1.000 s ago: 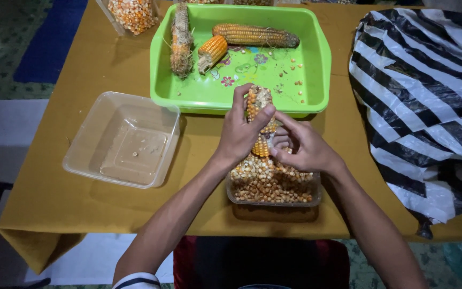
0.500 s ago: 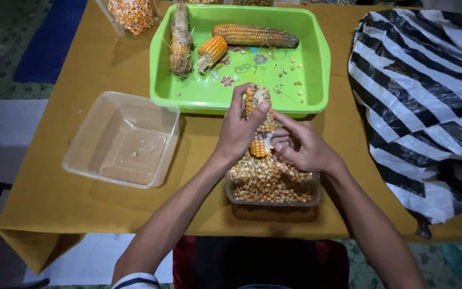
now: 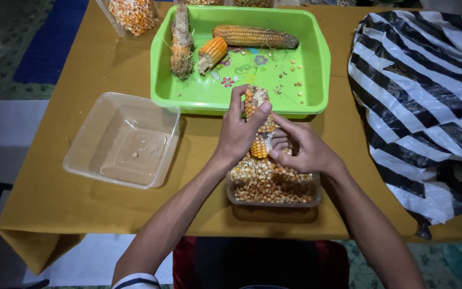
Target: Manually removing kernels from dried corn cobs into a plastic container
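Corn cob [image 3: 258,120] still in both hands.

On a mustard-yellow table [image 3: 81,214], we see a bright green tray [image 3: 316,59] just beyond the hands, holding two whole corn cobs [image 3: 255,36] [image 3: 181,40] and a short broken cob [image 3: 212,53]. An empty clear plastic tub [image 3: 121,139] sits to their left. A black-and-white striped bag [image 3: 429,101] spreads at right. Another container of kernels [image 3: 133,13] stands far left.
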